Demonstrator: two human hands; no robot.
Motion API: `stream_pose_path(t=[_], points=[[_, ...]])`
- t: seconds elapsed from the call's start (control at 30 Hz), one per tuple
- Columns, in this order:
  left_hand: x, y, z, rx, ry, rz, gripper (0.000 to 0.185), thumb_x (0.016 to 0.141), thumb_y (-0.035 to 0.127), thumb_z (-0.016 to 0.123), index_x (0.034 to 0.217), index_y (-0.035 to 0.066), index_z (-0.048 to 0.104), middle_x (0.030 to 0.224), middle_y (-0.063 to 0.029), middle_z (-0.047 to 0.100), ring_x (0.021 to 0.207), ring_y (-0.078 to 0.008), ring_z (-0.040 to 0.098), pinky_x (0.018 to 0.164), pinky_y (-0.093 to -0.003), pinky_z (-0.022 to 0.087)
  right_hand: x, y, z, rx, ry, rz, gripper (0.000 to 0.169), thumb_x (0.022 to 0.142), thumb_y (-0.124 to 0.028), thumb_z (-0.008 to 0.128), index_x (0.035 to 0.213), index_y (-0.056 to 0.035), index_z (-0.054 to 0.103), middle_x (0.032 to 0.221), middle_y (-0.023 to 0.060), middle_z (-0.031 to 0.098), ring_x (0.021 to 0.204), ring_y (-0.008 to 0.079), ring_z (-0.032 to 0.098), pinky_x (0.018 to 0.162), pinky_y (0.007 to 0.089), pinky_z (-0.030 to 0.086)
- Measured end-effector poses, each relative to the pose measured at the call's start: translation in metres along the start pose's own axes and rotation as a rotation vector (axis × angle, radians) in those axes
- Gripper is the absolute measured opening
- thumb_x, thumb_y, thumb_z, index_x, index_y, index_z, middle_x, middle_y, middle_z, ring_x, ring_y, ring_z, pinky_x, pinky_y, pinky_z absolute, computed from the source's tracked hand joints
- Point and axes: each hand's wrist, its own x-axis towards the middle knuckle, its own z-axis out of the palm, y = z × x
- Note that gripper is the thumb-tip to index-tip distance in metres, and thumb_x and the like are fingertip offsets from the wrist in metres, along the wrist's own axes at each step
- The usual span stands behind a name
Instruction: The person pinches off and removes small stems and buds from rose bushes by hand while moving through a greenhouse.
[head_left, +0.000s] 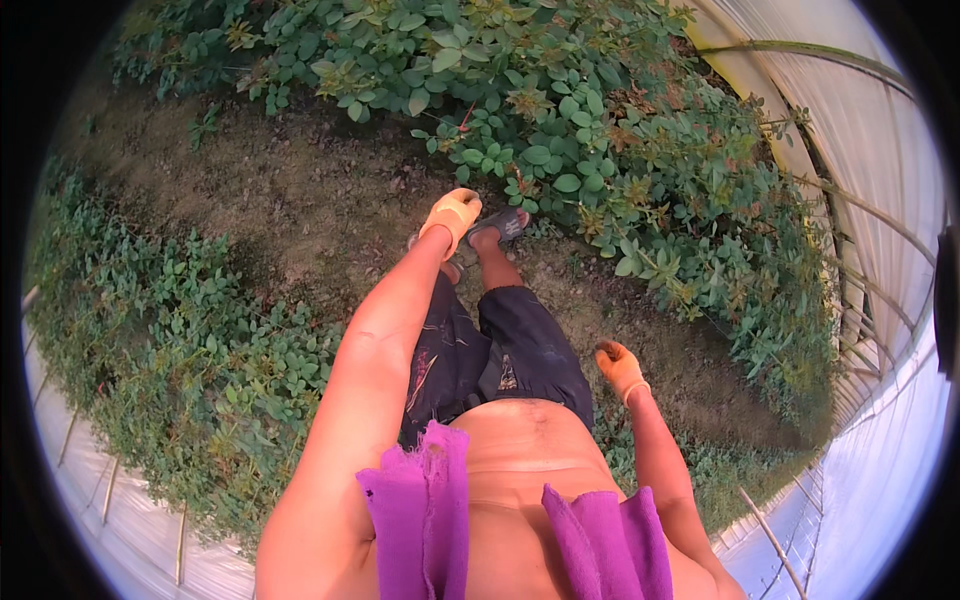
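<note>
My left hand (454, 212), in a pale orange work glove, reaches out over my feet, close to the lower leaves of a row of leafy bushes (566, 139). Its fingers are curled, and whether they hold anything cannot be told. At my right side hangs my right hand (620, 367) in a similar glove with dark, soiled fingertips; its fingers are bent and I see no object in it. A small red strip (466, 120) shows among the leaves beyond the left hand. Purple cloth (425, 510) hangs over my chest on both sides.
I stand on a bare soil path (322, 195) between two plant rows. The second row of bushes (202, 360) runs along the left and behind me. Plastic sheeting (847, 112) on curved poles walls the greenhouse. A dark sandal (504, 223) is on one foot.
</note>
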Motion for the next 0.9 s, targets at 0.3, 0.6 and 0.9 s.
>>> stream_pose_path(t=[0.3, 0.6, 0.9], points=[[0.12, 0.018, 0.053, 1.2, -0.207, 0.011, 0.031, 0.095, 0.036, 0.055, 0.124, 0.027, 0.061, 0.133, 0.0079, 0.056, 0.124, -0.0157, 0.051, 0.099, -0.0339, 0.042, 0.041, -0.058, 0.012, 0.122, -0.081, 0.016, 0.041, 0.091, -0.022, 0.065, 0.125, -0.0004, 0.061, 0.114, 0.0109, 0.069, 0.103, 0.0169, 0.064, 0.092, 0.0313, 0.05], [0.117, 0.011, 0.047, 1.0, 0.17, 0.352, 0.021, 0.094, 0.023, 0.058, 0.113, 0.017, 0.066, 0.111, -0.0055, 0.067, 0.096, -0.0272, 0.063, 0.078, -0.0378, 0.053, 0.085, -0.069, 0.018, 0.218, -0.109, 0.028, 0.037, 0.093, -0.021, 0.063, 0.123, 0.0002, 0.062, 0.114, 0.0119, 0.069, 0.104, 0.0191, 0.065, 0.093, 0.0322, 0.049], [0.11, 0.01, 0.015, 0.75, -0.304, 0.03, 0.04, 0.091, 0.035, 0.058, 0.117, 0.006, 0.067, 0.11, -0.0127, 0.069, 0.101, -0.0276, 0.065, 0.085, -0.0371, 0.051, 0.1, -0.105, 0.03, 0.168, -0.066, -0.052, 0.033, 0.091, -0.021, 0.063, 0.117, -0.001, 0.064, 0.108, 0.0125, 0.07, 0.101, 0.0217, 0.067, 0.087, 0.0339, 0.051]])
